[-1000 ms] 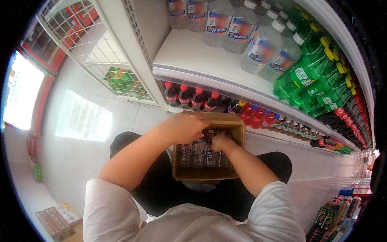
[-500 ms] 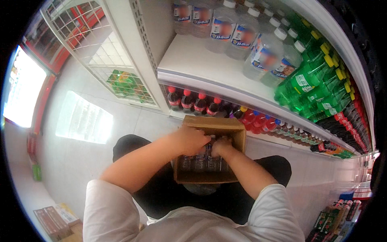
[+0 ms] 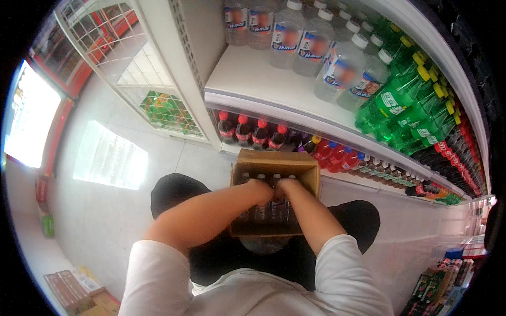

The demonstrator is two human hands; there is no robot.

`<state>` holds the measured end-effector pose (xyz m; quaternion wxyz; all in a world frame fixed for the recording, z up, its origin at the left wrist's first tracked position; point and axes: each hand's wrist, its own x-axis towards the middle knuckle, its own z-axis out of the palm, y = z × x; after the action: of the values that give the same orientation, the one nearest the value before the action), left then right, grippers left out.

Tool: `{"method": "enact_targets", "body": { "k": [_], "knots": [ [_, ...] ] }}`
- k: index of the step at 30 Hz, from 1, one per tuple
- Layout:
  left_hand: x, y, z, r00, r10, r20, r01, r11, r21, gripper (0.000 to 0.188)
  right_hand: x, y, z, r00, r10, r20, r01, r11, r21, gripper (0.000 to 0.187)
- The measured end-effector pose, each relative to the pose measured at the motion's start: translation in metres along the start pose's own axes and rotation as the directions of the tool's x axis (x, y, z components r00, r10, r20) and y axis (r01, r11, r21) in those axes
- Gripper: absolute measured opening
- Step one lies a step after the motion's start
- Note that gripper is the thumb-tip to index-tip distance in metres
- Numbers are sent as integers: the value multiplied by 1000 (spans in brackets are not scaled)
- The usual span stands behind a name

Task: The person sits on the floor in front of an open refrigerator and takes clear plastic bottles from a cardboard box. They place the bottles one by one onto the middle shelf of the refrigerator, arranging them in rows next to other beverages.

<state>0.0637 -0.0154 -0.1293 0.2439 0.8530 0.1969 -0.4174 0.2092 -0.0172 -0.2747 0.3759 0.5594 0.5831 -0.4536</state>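
Note:
An upright open cardboard box (image 3: 312,210) stands between my knees, with several clear plastic bottles (image 3: 260,213) inside, their caps facing up. Into it reaches my left hand (image 3: 262,190), its back turned toward me and its fingers bent down out of sight among the bottles. Close beside it, my right hand (image 3: 285,186) also dips between the bottles near the middle of the box. The two hands nearly meet. What their fingertips touch or hold is hidden by the hands themselves.
Ahead is a white shelf (image 3: 247,73) with large clear labelled bottles (image 3: 313,42) and green yellow-capped bottles (image 3: 398,105). Red-capped dark bottles (image 3: 243,131) line the level below. A white wire rack (image 3: 132,68) stands left. Cartons (image 3: 79,287) lie at lower left.
My left hand has moved down and deeper into the box, closer to my right hand. Bottle caps along the box's far side are now in sight.

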Motion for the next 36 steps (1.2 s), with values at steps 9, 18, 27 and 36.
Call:
{"method": "enact_targets", "body": {
  "k": [9,18,27,36],
  "knots": [
    [51,4,31,873,-449,-191,402,884,-238,69,-33,-9,-5,989,-75,-129,66,996,-66,94],
    [85,-15,35,911,-404,-84,364,881,-301,69,-8,-5,3,991,-35,-133,24,996,-88,94],
    [105,-25,41,950,-313,9,299,899,-321,69,-21,-5,4,981,-35,-193,20,996,-82,94],
    [79,-22,52,993,-122,5,122,984,-130,78,-131,-44,11,928,-32,-372,9,998,-64,94]
  ]
}}
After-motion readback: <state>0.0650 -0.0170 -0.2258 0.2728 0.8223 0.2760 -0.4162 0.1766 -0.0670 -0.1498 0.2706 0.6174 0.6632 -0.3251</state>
